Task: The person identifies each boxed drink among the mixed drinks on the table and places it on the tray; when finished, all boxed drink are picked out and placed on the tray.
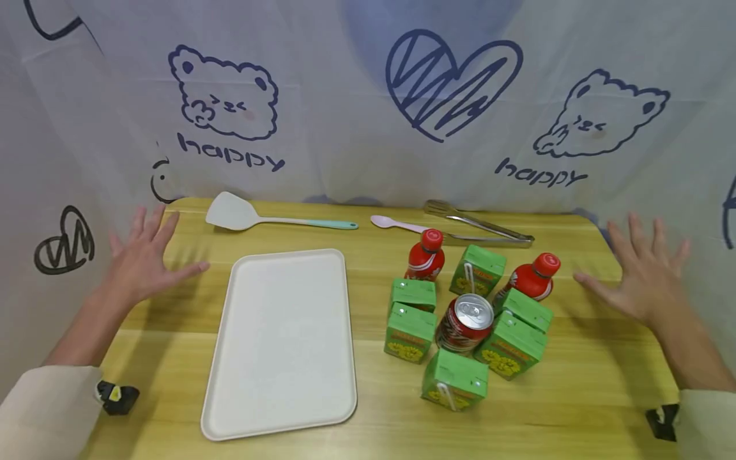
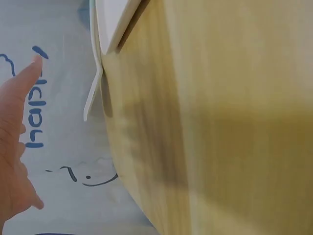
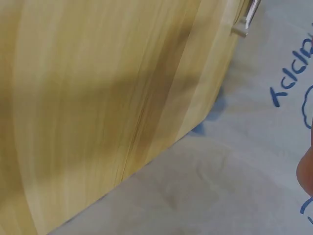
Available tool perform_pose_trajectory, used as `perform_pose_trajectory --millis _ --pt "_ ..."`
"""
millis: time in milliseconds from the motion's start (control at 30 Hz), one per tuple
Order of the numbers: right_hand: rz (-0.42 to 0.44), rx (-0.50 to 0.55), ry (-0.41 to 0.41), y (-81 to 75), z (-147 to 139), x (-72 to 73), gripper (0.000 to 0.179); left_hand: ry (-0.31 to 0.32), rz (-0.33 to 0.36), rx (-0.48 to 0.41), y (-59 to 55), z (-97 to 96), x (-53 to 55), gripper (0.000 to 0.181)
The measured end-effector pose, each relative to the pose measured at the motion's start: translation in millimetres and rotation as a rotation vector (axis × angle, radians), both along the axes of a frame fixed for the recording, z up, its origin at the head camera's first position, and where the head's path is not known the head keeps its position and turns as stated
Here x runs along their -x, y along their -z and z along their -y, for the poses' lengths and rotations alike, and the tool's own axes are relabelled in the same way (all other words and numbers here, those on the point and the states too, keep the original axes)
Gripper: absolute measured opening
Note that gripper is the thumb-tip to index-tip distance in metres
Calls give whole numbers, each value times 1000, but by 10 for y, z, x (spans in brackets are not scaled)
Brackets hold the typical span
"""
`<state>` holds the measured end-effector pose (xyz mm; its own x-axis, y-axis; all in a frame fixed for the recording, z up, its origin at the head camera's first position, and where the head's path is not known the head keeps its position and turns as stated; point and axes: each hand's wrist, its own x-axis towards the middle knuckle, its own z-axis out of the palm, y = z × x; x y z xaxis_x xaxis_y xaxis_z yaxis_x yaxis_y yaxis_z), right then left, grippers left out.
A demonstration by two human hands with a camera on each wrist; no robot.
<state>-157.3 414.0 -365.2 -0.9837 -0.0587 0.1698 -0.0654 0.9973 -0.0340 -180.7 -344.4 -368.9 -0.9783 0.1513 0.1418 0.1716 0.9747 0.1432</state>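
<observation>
My left hand [image 1: 144, 259] is raised with fingers spread above the table's left side, holding nothing. Opposite it, my right hand [image 1: 646, 281] hovers over the right side, fingers spread as well. Nearest the left hand lie a white rectangular tray [image 1: 282, 338] and a spatula [image 1: 232, 212] with a white head and mint handle. Closest to the right hand is a group of drinks: a red-capped bottle [image 1: 533, 278], a second red-capped bottle [image 1: 425, 257], a dark red can [image 1: 464, 322] and several green juice boxes [image 1: 457, 377]. In the left wrist view, part of the left hand [image 2: 14, 142] shows.
Behind the drinks lie metal tongs [image 1: 489, 223] and a pink spoon [image 1: 397, 223]. A white cloth [image 1: 333, 96] with drawn bears and hearts hangs along the back and sides of the wooden table [image 1: 592, 383]. Black straps show at both wrists.
</observation>
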Motion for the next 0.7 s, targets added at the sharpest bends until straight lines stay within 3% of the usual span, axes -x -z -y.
perform_pose_trajectory --millis 267,567,700 --pt "-37 105 -27 -4 130 -222 98 24 43 -61 96 -98 -164 101" --pt "29 398 -99 48 470 -514 91 44 245 -212 249 -357 -344 99" --pt "-27 483 -129 137 610 -612 72 60 289 -246 310 -478 -427 99"
